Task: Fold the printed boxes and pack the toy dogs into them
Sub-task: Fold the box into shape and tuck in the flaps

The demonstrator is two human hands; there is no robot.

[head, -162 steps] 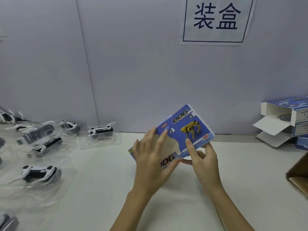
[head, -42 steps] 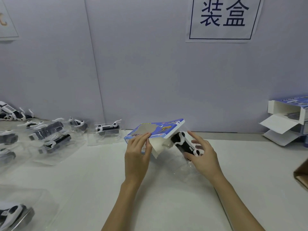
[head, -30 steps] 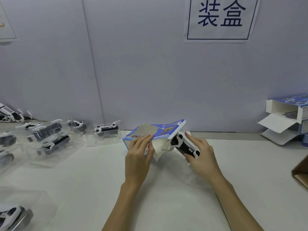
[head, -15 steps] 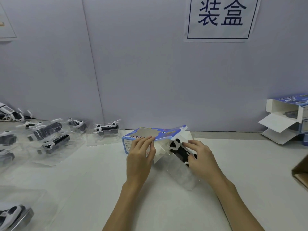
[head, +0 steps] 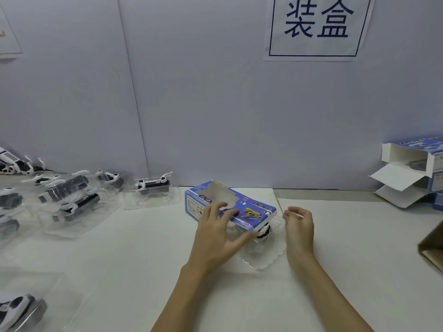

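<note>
The box (head: 229, 208) is held flat on the counter (head: 347, 248) by the spread left hand (head: 217, 238). The dog (head: 262, 232) is half inside. The right hand (head: 298, 224), loosely curled and empty, should push it in straight.

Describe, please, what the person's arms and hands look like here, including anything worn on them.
Both forearms are bare as far as the frame shows, with no sleeve in view. The left hand and the right hand carry no gloves, and no ring, watch or bracelet is visible at the wrists. The fingers are slender, with short, unpainted nails.
</note>
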